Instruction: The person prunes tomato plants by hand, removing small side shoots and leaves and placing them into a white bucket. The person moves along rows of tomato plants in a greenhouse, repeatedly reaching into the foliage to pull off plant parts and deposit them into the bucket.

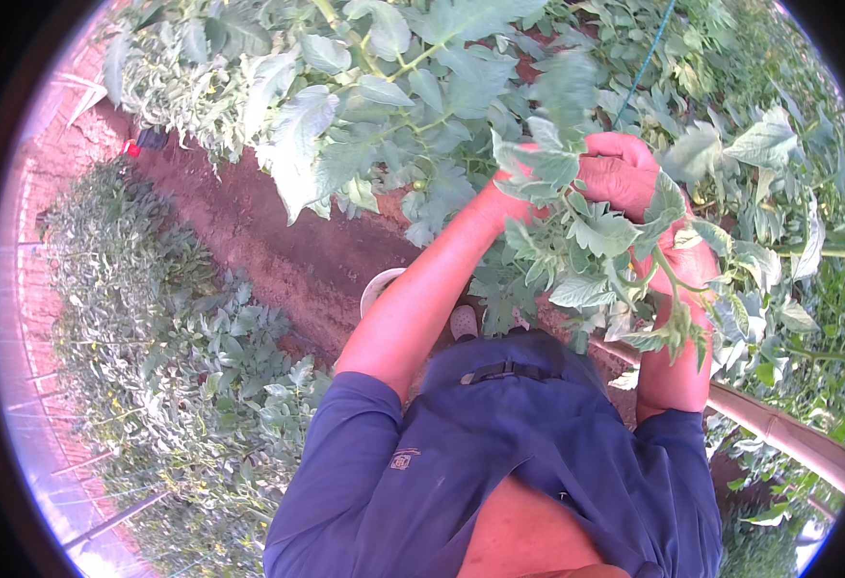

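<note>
Both my hands are in among the leafy tops of tomato plants (pixel 599 235), at the upper right of the head view. My left hand (pixel 516 191) lies mostly behind leaves, so its fingers and anything in them are hidden. Beside it, my right hand (pixel 621 177) has curled fingers close to a stem; leaves cover part of the palm, and whether it grips the stem cannot be told. A curled green shoot (pixel 675 278) hangs in front of my right wrist. Just above the hands runs a taut blue-green string (pixel 646 61).
A bamboo pole (pixel 776 426) slants past my right side. A white bucket (pixel 377 289) stands on the soil path (pixel 270 224), partly behind my left forearm. Another row of plants (pixel 198 376) grows at the left. A dark object with a red part (pixel 133 148) lies at the path's far end.
</note>
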A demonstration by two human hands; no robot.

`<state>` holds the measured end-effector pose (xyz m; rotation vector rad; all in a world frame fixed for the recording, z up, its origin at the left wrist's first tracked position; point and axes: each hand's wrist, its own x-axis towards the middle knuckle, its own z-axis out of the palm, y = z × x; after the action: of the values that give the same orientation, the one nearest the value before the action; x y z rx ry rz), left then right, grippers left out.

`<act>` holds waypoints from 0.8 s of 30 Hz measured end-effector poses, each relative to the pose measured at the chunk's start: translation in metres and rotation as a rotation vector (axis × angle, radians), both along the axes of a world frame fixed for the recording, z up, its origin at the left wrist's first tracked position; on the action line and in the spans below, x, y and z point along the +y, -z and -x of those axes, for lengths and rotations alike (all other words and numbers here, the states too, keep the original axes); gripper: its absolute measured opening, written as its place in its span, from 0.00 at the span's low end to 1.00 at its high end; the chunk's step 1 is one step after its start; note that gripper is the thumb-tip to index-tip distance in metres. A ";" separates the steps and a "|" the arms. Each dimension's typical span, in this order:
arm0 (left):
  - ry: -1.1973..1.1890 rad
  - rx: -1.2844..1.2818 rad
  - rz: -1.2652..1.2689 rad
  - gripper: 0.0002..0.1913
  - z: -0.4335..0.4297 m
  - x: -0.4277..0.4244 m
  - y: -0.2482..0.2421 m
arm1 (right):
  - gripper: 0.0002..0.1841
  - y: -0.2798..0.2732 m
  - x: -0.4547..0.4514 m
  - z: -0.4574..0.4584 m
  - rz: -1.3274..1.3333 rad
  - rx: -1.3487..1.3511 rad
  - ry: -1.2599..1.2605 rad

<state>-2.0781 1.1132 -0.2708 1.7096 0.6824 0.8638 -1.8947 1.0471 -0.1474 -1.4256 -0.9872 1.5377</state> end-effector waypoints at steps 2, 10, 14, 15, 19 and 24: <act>-0.190 0.177 -0.400 0.13 0.004 -0.002 0.008 | 0.22 -0.061 0.007 0.016 -0.931 -0.497 -0.595; -0.477 -0.098 -0.232 0.11 0.059 -0.050 -0.060 | 0.24 -0.148 0.006 0.088 -1.313 -0.605 -0.429; -0.513 -0.150 0.137 0.07 0.133 -0.093 -0.039 | 0.25 -0.109 0.000 0.139 -0.596 0.198 -0.571; -0.541 -0.208 0.240 0.07 0.150 -0.105 -0.024 | 0.23 -0.096 -0.004 0.147 -0.557 0.133 -0.619; -0.810 -0.013 0.333 0.07 0.252 -0.165 0.043 | 0.25 -0.040 -0.025 0.190 -0.900 -0.421 -0.908; -1.329 0.195 0.684 0.09 0.346 -0.264 0.139 | 0.34 0.056 -0.050 0.271 -0.765 -0.873 -1.147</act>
<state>-2.4237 0.8492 -0.4100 0.5606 2.0550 1.1047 -2.1662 0.9966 -0.2033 -0.8978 -2.8832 0.8418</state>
